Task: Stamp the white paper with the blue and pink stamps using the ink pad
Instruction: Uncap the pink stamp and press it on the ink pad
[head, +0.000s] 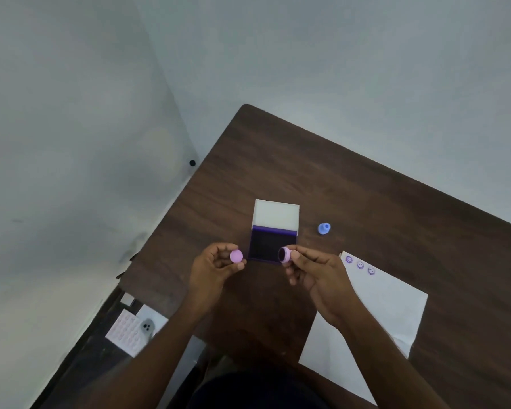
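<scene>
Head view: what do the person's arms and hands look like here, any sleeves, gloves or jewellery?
Both arms are bare from the bottom of the frame to the fingertips: no sleeve edge shows. The left hand and the right hand wear no gloves, and no rings, watch or bands show. A dark garment covers the torso at the bottom edge.

plain office room; brown wooden desk point(366, 202), bare grey wall point(307, 54)

Left hand point(211, 268) pinching pink cap point(236, 256), right hand point(316, 271) holding pink stamp point(285, 255) over ink pad point(270, 245)
</scene>
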### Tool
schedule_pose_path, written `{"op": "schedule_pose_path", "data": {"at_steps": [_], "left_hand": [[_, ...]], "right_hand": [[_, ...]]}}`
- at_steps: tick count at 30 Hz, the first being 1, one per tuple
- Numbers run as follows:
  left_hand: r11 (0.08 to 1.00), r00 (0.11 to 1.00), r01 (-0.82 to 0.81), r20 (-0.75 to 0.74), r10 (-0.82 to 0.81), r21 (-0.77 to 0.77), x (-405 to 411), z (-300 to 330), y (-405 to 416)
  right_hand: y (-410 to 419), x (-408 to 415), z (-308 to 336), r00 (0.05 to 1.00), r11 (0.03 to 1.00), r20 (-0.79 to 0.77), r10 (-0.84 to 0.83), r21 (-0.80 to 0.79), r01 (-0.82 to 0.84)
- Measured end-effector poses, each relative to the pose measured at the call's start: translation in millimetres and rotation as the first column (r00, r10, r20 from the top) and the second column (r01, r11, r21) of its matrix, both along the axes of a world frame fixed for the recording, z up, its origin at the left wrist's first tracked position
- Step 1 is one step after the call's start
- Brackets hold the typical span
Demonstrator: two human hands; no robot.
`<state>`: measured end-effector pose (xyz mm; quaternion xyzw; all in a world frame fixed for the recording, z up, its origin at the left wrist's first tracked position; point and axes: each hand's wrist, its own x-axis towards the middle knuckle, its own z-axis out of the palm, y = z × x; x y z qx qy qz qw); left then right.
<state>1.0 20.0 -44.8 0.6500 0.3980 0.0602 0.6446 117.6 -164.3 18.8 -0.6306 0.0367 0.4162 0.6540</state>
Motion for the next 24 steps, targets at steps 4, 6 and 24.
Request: {"op": "schedule_pose_path", "data": {"at_steps": [4,6,24], "left_hand": [[0.997,0.997,-0.041,-0.055,0.045,0.072,-11,-17,12],[0.994,0.995,-0.013,-0.095,0.023,0.107,-14,-24,15],[0.873,0.938,0.199,-0.346,-0.037,0.446,-18,-49,22]], "right_hand": [[12,-6,2,1.000,1.000,-0.018,0.015,0.001,-0.015],[17,-8,3,0.999,1.000,-0.035,0.024,0.021,-0.023],[19,-15,2,0.980,0.989,-0.197,0.003,0.143,0.026]]}}
